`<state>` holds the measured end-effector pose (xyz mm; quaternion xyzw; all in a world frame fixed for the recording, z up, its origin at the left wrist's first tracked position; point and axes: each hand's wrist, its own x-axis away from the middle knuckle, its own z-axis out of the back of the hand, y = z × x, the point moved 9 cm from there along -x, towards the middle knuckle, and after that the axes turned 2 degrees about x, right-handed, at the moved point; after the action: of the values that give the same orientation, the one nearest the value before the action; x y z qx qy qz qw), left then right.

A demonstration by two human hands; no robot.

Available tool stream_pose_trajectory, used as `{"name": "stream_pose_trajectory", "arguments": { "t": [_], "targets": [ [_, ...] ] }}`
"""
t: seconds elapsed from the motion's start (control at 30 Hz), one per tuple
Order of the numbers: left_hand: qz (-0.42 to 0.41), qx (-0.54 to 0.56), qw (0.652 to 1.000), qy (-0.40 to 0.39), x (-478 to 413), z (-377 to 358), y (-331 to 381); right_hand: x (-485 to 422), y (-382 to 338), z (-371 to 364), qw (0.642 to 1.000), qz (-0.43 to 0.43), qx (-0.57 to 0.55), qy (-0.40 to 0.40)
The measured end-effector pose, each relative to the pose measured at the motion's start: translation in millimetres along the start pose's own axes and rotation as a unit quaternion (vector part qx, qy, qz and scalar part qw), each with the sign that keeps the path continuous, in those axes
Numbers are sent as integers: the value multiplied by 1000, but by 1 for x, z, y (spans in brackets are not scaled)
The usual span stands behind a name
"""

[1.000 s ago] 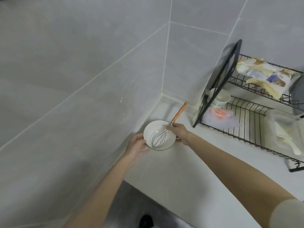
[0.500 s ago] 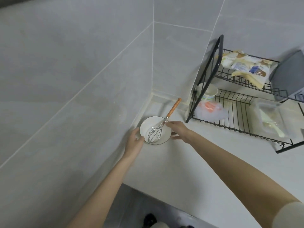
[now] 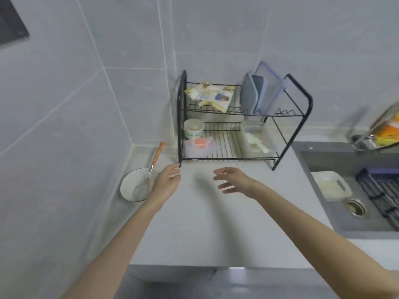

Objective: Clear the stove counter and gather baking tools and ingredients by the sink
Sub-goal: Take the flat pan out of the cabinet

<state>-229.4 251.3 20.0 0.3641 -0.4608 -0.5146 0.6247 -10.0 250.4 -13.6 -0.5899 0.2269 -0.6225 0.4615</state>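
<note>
A white bowl (image 3: 129, 186) rests on the pale counter (image 3: 203, 229) in the left corner by the tiled wall. A wire whisk (image 3: 153, 162) with a wooden handle leans in it, handle pointing up and back. My left hand (image 3: 167, 182) hovers just right of the bowl, fingers apart, holding nothing. My right hand (image 3: 234, 180) floats over the counter in front of the black two-tier wire rack (image 3: 289, 145), also open and empty.
The rack holds a snack bag (image 3: 210, 96), plastic lids (image 3: 259, 93), a paper cup (image 3: 193, 128), a clear bag (image 3: 199, 144) and a clear container (image 3: 255, 139). A grey sink (image 3: 345, 214) on the right contains a white tray (image 3: 331, 186) and a dark grate (image 3: 380, 193).
Both hands have let go of the bowl and whisk and drawn back to the right. The view has swung right, bringing the whole rack and the sink into sight.
</note>
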Motion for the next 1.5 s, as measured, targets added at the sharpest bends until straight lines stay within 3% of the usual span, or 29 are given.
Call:
{"name": "stream_pose_trajectory", "arguments": {
  "t": [0.27,0.63,0.93,1.13,1.5],
  "targets": [
    [-81,-45,978,-189,51,-209,91,135,83,176,985,9,-64,163],
    [-165,-124,896,-394,211,-499,165,367,265,349,911,-38,-177,372],
    [-246,-169,763,-573,393,-688,196,555,396,398,797,-75,-271,535],
    [-270,-182,665,-673,513,-801,196,666,483,405,696,-114,-333,626],
    [-323,-182,486,-791,708,-962,204,826,595,443,524,-174,-385,740]
  ]
}}
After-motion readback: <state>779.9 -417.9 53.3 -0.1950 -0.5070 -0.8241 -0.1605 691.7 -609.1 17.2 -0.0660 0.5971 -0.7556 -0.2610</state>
